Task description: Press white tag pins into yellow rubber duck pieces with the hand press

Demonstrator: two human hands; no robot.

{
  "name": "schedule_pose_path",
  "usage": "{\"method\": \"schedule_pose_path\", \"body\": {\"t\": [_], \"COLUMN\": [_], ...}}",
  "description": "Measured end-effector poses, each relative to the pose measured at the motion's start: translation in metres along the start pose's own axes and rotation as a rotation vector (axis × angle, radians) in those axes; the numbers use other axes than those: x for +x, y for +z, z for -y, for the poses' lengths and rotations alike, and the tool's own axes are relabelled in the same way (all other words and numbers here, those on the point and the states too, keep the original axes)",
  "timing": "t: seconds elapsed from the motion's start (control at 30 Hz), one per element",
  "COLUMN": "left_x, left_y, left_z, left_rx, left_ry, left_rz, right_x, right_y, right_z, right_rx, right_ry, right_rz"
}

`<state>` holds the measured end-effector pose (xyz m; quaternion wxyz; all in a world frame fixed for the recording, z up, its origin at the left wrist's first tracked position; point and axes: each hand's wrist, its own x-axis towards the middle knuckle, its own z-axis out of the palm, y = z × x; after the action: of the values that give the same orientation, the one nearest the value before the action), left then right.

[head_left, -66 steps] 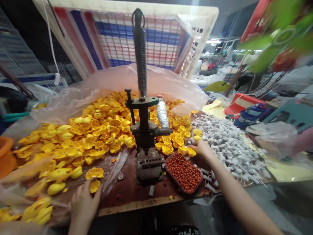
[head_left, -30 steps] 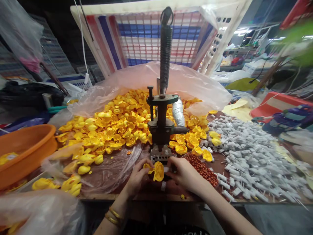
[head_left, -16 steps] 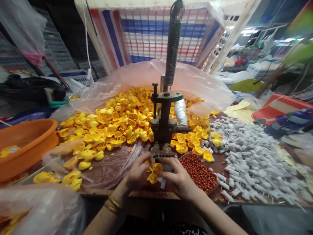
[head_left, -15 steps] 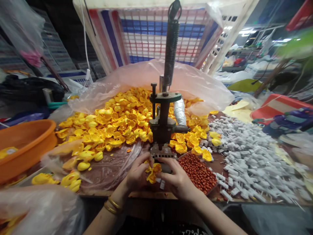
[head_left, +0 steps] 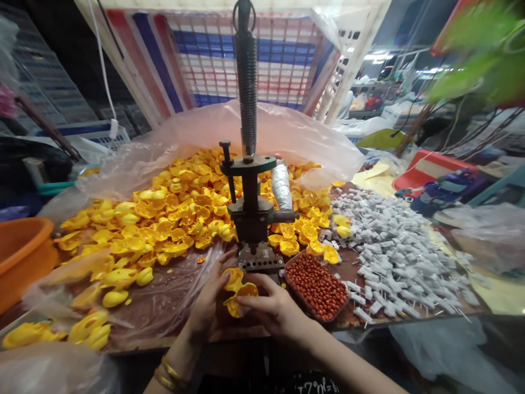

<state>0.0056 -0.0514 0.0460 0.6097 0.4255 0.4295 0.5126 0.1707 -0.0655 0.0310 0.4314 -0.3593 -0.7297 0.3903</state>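
Both of my hands meet on one yellow duck shell (head_left: 238, 290) just in front of the base of a small hand press (head_left: 253, 219). My left hand (head_left: 209, 306) cups the shell from the left, fingers closed on it. My right hand (head_left: 273, 309) pinches its right side. The press stands upright with a long spring (head_left: 247, 82) rising from its top. A big heap of yellow duck shells (head_left: 176, 213) lies behind and to the left on clear plastic sheet.
A shallow tray of small red beads (head_left: 318, 284) sits right of the press. Further right lies a pile of small grey-white parts (head_left: 394, 257). An orange basin (head_left: 20, 257) stands at the far left. A white crate (head_left: 246, 54) leans behind the heap.
Earlier my hands were apart, the left at the shells, the right at the grey parts. They came together on one yellow shell before the press and now hold it slightly lower and nearer me.
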Motion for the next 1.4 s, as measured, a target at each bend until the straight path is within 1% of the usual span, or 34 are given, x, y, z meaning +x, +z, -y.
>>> {"method": "schedule_pose_path", "body": {"t": [0.03, 0.1, 0.17, 0.2, 0.3, 0.33, 0.4, 0.47, 0.5, 0.57, 0.63, 0.7, 0.77, 0.87, 0.93, 1.0, 1.1, 1.2, 1.3, 1.4], "left_x": [-0.004, -0.011, -0.015, -0.016, -0.011, -0.008, -0.003, 0.000, 0.000, 0.000, 0.000, 0.000, -0.001, -0.001, -0.002, -0.003, -0.004, -0.004, -0.004, -0.004], "left_y": [0.001, 0.002, 0.000, -0.002, -0.010, -0.012, -0.014, -0.013, -0.011, -0.007, -0.001, 0.004, 0.008, 0.012, 0.012, 0.013, 0.013, 0.014, 0.012, 0.011], "left_z": [0.005, 0.017, 0.026, 0.029, 0.035, 0.036, 0.036, 0.035, 0.034, 0.030, 0.026, 0.023, 0.021, 0.019, 0.018, 0.017, 0.016, 0.016, 0.016, 0.016], "left_rx": [0.028, 0.165, 0.270, 0.281, 0.189, 0.146, 0.066, -0.004, -0.039, -0.119, -0.189, -0.237, -0.252, -0.259, -0.267, -0.275, -0.284, -0.293, -0.323, -0.321], "left_ry": [0.026, 0.098, 0.117, 0.108, 0.062, 0.044, -0.001, -0.047, -0.068, -0.105, -0.133, -0.147, -0.153, -0.150, -0.152, -0.154, -0.150, -0.155, -0.173, -0.174], "left_rz": [-0.002, 0.032, 0.040, 0.006, -0.181, -0.232, -0.287, -0.302, -0.309, -0.325, -0.340, -0.348, -0.344, -0.320, -0.306, -0.301, -0.296, -0.267, -0.263, -0.257], "right_x": [0.000, 0.000, 0.001, 0.002, 0.004, 0.005, 0.005, 0.006, 0.005, 0.006, 0.007, 0.010, 0.014, 0.020, 0.023, 0.024, 0.024, 0.023, 0.023, 0.023], "right_y": [-0.002, -0.010, -0.023, -0.031, -0.058, -0.066, -0.078, -0.084, -0.085, -0.081, -0.071, -0.056, -0.038, -0.016, -0.007, -0.002, 0.002, 0.006, 0.008, 0.010], "right_z": [0.000, -0.002, -0.005, -0.007, -0.023, -0.030, -0.043, -0.051, -0.051, -0.045, -0.032, -0.018, -0.008, -0.003, -0.004, -0.005, -0.004, -0.002, 0.000, -0.001], "right_rx": [-0.021, -0.068, -0.101, -0.142, -0.426, -0.525, -0.638, -0.669, -0.669, -0.614, -0.455, -0.267, -0.128, -0.004, 0.065, 0.125, 0.196, 0.260, 0.292, 0.314], "right_ry": [-0.028, -0.058, 0.003, 0.047, 0.222, 0.279, 0.363, 0.390, 0.392, 0.383, 0.334, 0.261, 0.195, 0.138, 0.145, 0.179, 0.220, 0.244, 0.264, 0.283], "right_rz": [-0.020, -0.037, -0.027, -0.024, -0.106, -0.113, -0.050, 0.017, 0.010, -0.065, -0.139, -0.158, -0.149, -0.176, -0.217, -0.247, -0.258, -0.292, -0.354, -0.360]}}
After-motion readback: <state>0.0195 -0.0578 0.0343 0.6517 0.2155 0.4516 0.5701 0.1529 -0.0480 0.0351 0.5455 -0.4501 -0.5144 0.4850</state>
